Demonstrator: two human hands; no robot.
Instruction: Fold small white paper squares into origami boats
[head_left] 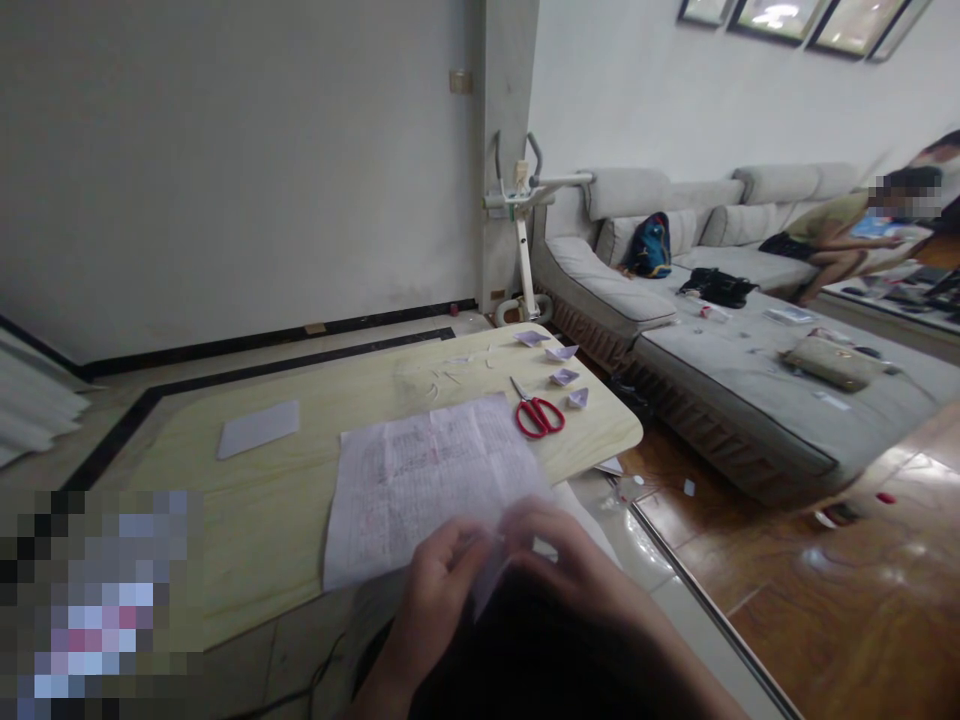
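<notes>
Close to my body, at the table's near edge, my left hand (450, 562) pinches a small piece of folded white paper (489, 585). Opposite it, my right hand (551, 550) is curled with its fingers on the same paper; its fingertips are blurred by motion. Just beyond both hands lies a large creased printed sheet (427, 475) on the pale wooden table (247, 530). Red-handled scissors (537, 412) rest at the sheet's far right corner, blades pointing away. Several small folded paper boats (564, 377) stand in a row near the right edge.
A blank piece of paper (259, 430) lies at the table's left, and thin paper scraps (446, 377) at the back. Right of the table stands a grey sofa (735, 370) with bags on it. A person (825, 225) sits farther off. Exercise equipment (523, 240) stands behind.
</notes>
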